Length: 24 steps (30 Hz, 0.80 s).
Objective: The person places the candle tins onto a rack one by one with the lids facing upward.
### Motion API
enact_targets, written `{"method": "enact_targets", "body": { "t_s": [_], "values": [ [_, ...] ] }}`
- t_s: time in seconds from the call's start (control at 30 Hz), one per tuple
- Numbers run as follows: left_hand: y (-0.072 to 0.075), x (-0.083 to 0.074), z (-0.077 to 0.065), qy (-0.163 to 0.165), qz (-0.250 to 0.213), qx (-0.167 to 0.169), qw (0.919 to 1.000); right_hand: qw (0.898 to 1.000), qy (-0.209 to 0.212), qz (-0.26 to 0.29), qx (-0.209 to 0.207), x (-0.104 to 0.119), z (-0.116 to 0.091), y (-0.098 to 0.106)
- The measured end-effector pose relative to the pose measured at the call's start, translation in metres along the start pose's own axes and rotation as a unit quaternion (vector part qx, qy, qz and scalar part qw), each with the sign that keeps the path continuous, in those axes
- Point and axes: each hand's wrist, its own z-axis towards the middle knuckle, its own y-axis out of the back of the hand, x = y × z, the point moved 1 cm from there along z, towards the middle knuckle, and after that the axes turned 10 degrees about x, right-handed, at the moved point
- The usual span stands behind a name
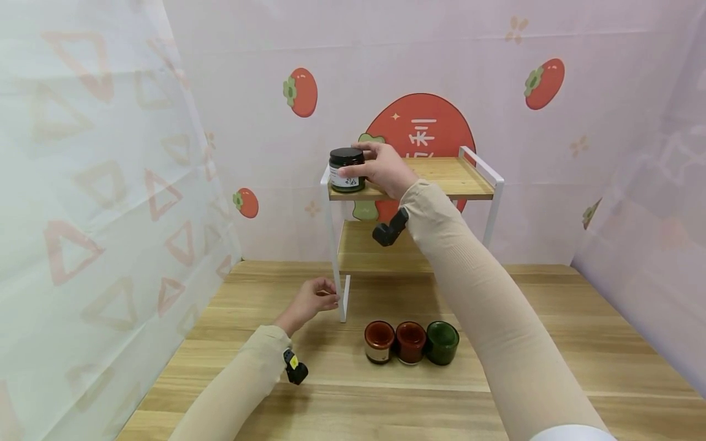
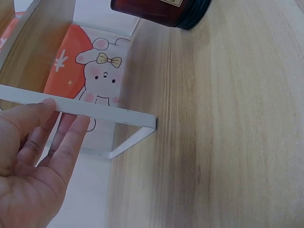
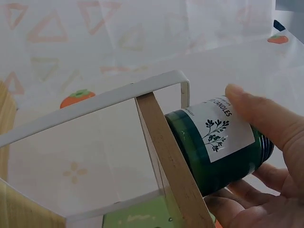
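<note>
My right hand grips a green glass candle jar with a black lid and a white label. The jar stands upright at the left end of the top board of a two-tier shelf. In the right wrist view its base meets the wooden board, and the thumb lies across the label side. Lower down, my left hand pinches the shelf's white front-left leg between thumb and fingertips, just above the table.
Two reddish-brown glass jars and a green one stand in a row on the wooden table, before the shelf. The shelf's lower board is partly behind my right arm. Printed cloth walls surround the table.
</note>
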Motion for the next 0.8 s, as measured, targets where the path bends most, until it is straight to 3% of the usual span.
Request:
{"method": "enact_targets", "body": {
  "t_s": [0.23,0.63,0.8],
  "values": [
    [-0.001,0.0,-0.001,-0.002,-0.005,0.001,1.0,0.998,0.045,-0.043,-0.011,0.005,-0.008,0.009],
    [-0.002,-0.002,0.0,0.006,-0.003,-0.006,1.0,0.99,0.133,-0.024,-0.049,0.008,-0.037,0.024],
    [-0.003,-0.003,0.001,0.01,0.002,-0.007,0.9999,0.984,0.166,0.011,-0.064,0.004,-0.054,0.03]
  ]
}}
